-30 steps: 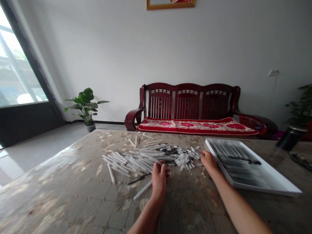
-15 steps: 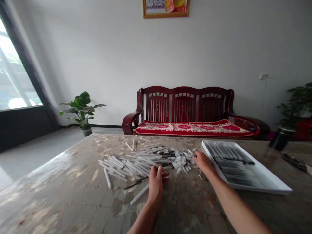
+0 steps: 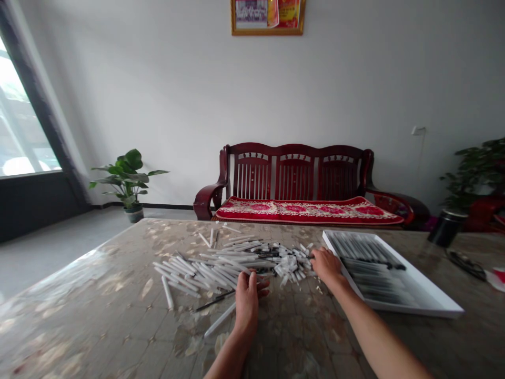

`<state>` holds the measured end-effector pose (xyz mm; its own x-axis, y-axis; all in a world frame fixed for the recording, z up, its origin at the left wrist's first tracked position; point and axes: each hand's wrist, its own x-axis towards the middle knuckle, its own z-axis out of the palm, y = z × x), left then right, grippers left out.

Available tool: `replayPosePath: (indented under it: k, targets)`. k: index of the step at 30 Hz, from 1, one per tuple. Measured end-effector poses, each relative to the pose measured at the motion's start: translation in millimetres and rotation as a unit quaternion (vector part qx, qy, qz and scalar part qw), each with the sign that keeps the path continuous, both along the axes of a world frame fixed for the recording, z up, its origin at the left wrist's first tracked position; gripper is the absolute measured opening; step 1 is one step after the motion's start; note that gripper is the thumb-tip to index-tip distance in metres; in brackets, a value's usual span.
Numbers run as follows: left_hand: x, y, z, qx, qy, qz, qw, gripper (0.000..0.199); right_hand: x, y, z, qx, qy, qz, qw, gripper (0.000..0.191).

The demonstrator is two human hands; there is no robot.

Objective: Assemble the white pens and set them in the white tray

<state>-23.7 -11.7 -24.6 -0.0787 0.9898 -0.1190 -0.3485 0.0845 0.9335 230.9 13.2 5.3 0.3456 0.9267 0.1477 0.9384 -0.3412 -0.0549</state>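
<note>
My left hand (image 3: 248, 297) is at the near edge of a heap of white pen barrels (image 3: 213, 271), thumb and fingers curled. A single white pen barrel (image 3: 220, 319) slants out from under it to the lower left; its upper end is hidden by the hand, which appears closed on it. Beside it lies a thin black rod (image 3: 213, 301). My right hand (image 3: 326, 266) reaches to the right side of a pile of small clear and white pen pieces (image 3: 291, 265). Its fingertips are pinched together there, and what is between them is too small to name.
A white shallow box (image 3: 430, 284) with two rows of pens stands on the right of the patterned table (image 3: 98, 316). Farther right are a black cylinder (image 3: 447, 227) and a dark, thin object (image 3: 467, 266). Behind the table stands a red wooden bench (image 3: 295, 173).
The whole view has shifted slightly, moving the scene a little left and down. Both hands keep nearly the same places at the piles.
</note>
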Motion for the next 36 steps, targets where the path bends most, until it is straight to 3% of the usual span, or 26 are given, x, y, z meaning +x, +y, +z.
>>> replayPosePath:
  k: [12,17,22,24,26,30,32,36]
  targets:
    - [-0.5,3.5,-1.2,0.006,-0.033,0.024,0.999,0.032,-4.9,18.5,10.6,-0.068,0.013,-0.007,0.998,0.024]
    - [-0.8,4.2,0.2,-0.003,-0.049,0.018,0.999,0.035,-6.7,7.3,18.8,-0.075,0.010,0.000,0.997,0.021]
    - [-1.2,3.7,2.2,-0.021,-0.081,0.022,0.996,0.030,-15.2,-17.2,28.0,-0.006,-0.012,0.024,1.000,0.027]
    - [-1.7,3.9,4.1,-0.033,-0.107,0.028,0.993,0.024,-22.5,-26.8,23.9,0.023,0.010,0.042,0.999,0.027]
    - [-2.6,4.1,6.8,-0.044,-0.135,0.038,0.989,0.019,-32.4,-34.6,12.8,0.074,0.100,0.089,0.988,0.025]
    - [-3.9,3.5,13.0,-0.055,-0.174,0.066,0.981,0.017,-56.7,-45.6,-17.5,0.187,0.306,0.211,0.909,0.026]
    - [-4.2,2.7,15.9,-0.058,-0.186,0.074,0.978,0.017,-67.3,-50.1,-27.8,0.196,0.332,0.238,0.892,0.027]
    - [-4.3,1.5,19.5,-0.070,-0.205,0.083,0.973,0.017,-78.1,-56.7,-33.9,0.178,0.319,0.256,0.895,0.029]
